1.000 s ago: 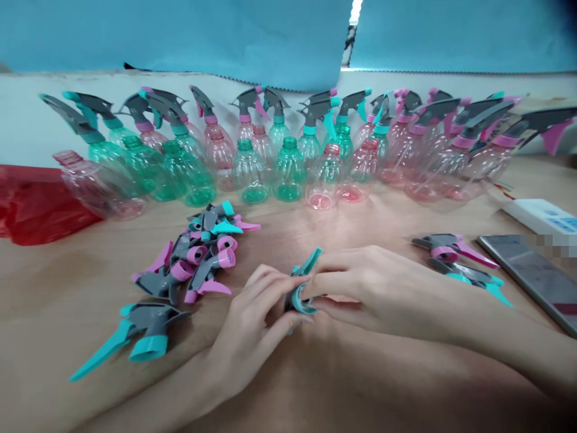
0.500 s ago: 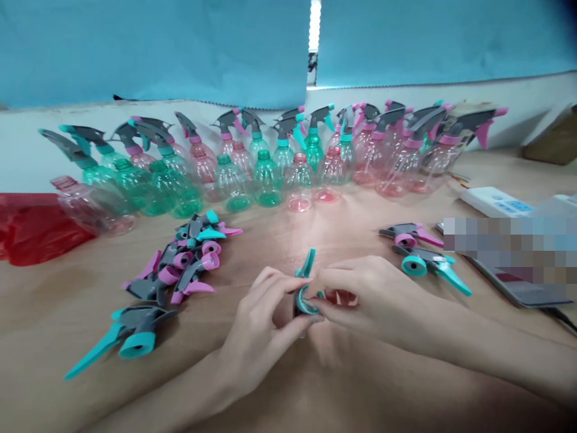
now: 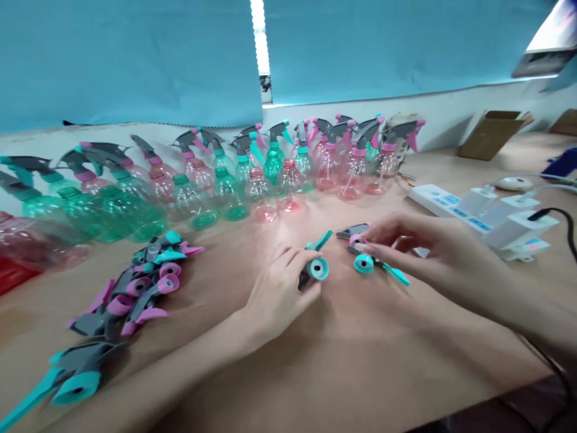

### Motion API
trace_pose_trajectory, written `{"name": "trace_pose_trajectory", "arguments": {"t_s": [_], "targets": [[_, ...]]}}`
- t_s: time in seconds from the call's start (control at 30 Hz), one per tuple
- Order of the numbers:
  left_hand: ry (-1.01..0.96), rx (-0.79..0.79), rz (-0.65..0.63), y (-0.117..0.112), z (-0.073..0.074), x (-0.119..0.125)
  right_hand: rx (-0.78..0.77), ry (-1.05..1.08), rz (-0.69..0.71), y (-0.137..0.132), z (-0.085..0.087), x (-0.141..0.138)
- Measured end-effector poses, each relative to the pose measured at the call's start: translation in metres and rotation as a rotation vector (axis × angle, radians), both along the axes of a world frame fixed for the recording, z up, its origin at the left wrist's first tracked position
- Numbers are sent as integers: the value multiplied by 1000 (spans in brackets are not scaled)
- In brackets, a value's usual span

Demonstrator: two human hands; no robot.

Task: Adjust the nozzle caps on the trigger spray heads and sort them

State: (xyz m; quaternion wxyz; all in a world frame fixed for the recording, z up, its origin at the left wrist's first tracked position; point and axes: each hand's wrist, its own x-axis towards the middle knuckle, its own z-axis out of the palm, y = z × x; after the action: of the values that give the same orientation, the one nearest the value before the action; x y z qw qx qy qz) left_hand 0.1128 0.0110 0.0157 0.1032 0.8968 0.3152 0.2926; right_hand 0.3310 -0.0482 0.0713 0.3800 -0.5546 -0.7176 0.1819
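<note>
In my left hand [image 3: 282, 291] is a grey trigger spray head [image 3: 317, 269] with a teal collar and teal lever. Its collar opening faces me, and my fingers and thumb close around its body. My right hand [image 3: 426, 243] is over at the right, thumb and index finger apart at the pink collar of a grey spray head [image 3: 356, 239] lying on the table. Whether the fingertips touch that collar I cannot tell. Just in front of it lies a teal-collared spray head [image 3: 363, 263], its lever partly under my right hand.
A pile of pink and teal spray heads [image 3: 139, 287] lies left, with a larger-looking teal one [image 3: 76, 388] nearer me. Rows of pink and green bottles [image 3: 229, 195] line the back, many with sprayers fitted. A power strip with plugs [image 3: 433, 198] and cables sits right; a brown box [image 3: 484, 138] stands behind.
My right hand has left the teal collar and moved right to the spray heads lying there. My left hand still holds its spray head. The view has turned to the right.
</note>
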Motion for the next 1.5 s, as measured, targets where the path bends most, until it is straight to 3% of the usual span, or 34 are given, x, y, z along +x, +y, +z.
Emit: {"name": "trace_pose_trajectory", "arguments": {"t_s": [0.17,0.33,0.47,0.57,0.73,1.0,1.13,1.3,1.43,1.5], "targets": [[96,5,17,28,-8,33,-27,3,-62,-1,-8,20],[103,-27,-45,40,-11,66,-72,32,-67,1,-10,24],[72,-56,-77,43,-8,68,-61,6,-67,5,-13,26],[53,-73,-63,40,-2,45,-72,-13,-36,9,-17,25],[109,-156,52,20,6,-28,-91,-106,97,22,-16,6],[195,-87,316,-11,16,-157,-104,-361,391,45,-8,-68],[146,-16,447,-13,19,-204,-132,-446,535,56,-6,-110],[166,45,509,1,17,-226,-137,-468,673,67,-14,-156],[324,39,389,19,10,-222,-149,-473,730,71,-21,-178],[378,46,390,25,6,-218,-154,-469,729,72,-22,-184]]}}
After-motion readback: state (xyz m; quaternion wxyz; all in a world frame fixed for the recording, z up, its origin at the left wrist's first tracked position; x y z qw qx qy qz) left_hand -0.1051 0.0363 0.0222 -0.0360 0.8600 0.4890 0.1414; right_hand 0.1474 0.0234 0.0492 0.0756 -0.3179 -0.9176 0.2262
